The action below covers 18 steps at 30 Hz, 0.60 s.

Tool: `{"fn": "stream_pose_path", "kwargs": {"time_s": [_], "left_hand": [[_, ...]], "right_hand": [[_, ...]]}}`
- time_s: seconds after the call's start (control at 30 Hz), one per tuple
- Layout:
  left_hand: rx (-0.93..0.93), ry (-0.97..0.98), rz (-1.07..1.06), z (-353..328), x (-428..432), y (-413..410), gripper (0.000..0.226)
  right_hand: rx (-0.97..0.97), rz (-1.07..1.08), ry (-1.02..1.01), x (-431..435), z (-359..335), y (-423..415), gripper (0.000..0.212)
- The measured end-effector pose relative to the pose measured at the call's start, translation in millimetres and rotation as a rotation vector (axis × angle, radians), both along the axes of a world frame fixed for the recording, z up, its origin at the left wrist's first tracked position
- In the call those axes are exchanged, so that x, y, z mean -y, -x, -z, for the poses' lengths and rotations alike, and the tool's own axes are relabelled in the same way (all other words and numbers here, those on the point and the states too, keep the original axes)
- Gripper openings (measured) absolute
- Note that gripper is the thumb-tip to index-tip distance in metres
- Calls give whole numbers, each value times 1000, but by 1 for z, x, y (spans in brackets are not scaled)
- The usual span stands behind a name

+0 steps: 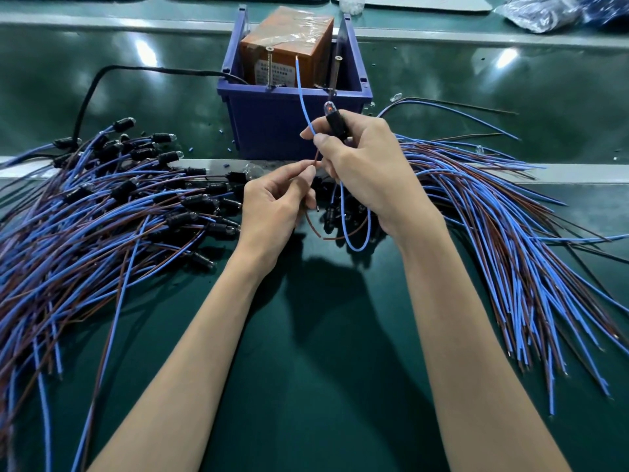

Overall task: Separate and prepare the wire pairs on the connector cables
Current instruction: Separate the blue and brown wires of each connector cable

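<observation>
Connector cable point(335, 123) held up over the middle of the bench point(323, 352), black body with a clear bulb tip pointing at the far edge. Right hand point(367, 165) has fingers curled round the body; thumb and forefinger pinch the blue wire point(301, 97) just below it. Blue wire arcs up and away, bare tip at the front face of the brown box point(289, 39); touching or just short, cannot tell. Left hand point(272, 206) pinches the brown wire point(316, 157) between thumb and forefinger, other fingers loosely curled. Both wires loop down below the hands, apart from each other.

Step in hand, by my reading: the pair is split, one lead per hand. Next move calls for a steady pinch on each end, keeping the bare tips apart.

Brown box sits in a blue bin point(292, 131) at the far middle, with two long screws point(269, 68) upright before it. Left pile point(102, 206) of cables fans toward the left edge, right pile point(493, 216) toward the right. Black cord point(89, 93) runs into the bin from the left
</observation>
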<state>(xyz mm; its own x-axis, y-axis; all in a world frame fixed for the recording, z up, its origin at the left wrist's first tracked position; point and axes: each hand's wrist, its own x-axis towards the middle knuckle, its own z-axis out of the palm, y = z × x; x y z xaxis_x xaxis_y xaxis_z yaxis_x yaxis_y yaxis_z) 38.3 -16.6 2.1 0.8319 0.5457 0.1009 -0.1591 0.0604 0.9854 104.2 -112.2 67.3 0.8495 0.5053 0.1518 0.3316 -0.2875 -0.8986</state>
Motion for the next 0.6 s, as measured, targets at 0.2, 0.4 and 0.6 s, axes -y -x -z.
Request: {"fn": "stream_pose_path", "kwargs": {"time_s": [0.2, 0.4, 0.6], "left_hand": [[20, -12, 9, -1, 1, 2, 23], [77, 229, 136, -4, -4, 2, 45], [97, 144, 21, -4, -4, 0, 37]], "right_hand": [[-17, -15, 17, 0, -1, 2, 20], [-25, -155, 239, 8, -8, 6, 20], [151, -116, 442, 13, -21, 11, 37]]}}
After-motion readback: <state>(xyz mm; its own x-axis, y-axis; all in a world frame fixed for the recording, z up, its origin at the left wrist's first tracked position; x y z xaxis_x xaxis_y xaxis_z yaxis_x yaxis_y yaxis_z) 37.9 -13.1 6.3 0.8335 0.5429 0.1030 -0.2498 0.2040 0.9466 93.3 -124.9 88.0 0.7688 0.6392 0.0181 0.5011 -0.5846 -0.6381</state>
